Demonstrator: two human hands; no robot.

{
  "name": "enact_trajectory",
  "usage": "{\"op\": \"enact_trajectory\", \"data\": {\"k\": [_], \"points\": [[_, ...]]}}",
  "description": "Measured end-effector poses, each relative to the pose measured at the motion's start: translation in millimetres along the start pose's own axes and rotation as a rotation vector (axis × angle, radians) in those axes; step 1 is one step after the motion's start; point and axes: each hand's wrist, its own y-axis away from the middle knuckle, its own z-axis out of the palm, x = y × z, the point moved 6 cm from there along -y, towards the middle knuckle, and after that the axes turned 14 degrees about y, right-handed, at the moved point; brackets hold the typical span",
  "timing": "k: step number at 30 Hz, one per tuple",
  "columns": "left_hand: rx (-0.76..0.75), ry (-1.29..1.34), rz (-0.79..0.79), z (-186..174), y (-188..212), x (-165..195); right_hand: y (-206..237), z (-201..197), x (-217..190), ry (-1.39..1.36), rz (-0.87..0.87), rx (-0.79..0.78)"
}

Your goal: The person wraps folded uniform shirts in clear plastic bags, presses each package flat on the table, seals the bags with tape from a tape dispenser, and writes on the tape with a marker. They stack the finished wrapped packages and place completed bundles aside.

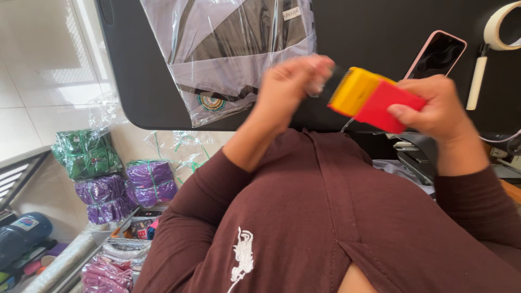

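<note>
Right hand: fingers wrapped tight around the red end of a red-and-yellow handheld tool, above the near table edge.
Left hand: blurred, fingertips pinched together at the tool's yellow end.
Black table: bagged garment far left; phone and tape roll far right.

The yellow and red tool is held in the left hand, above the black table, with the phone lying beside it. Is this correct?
Not quite. The head view shows the yellow and red tool held in the right hand, not the left. The left hand only touches its yellow end. It is above the black table, and the phone lies beside it.
</note>
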Motion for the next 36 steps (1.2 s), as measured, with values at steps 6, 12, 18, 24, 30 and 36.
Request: {"op": "enact_trajectory", "data": {"k": [6,12,18,24,30,36], "points": [[0.044,-0.507,0.428,2,29,112,1,-32,-13,0.34,0.199,0.147],[-0.836,-1.051,0.711,112,87,62,-66,-12,2,0.896,0.211,0.456],[-0.467,-0.789,0.467,76,65,113,-129,-1,-10,0.678,0.145,0.383],[-0.044,-0.663,0.436,-10,73,163,-154,64,-162,0.055,-0.194,-0.094],[0.456,-0.33,0.495,-143,117,224,-195,169,-237,-0.113,-0.019,-0.57],[0.715,0.072,0.468,-283,139,213,-260,229,-233,-0.048,0.092,-0.517]]}}
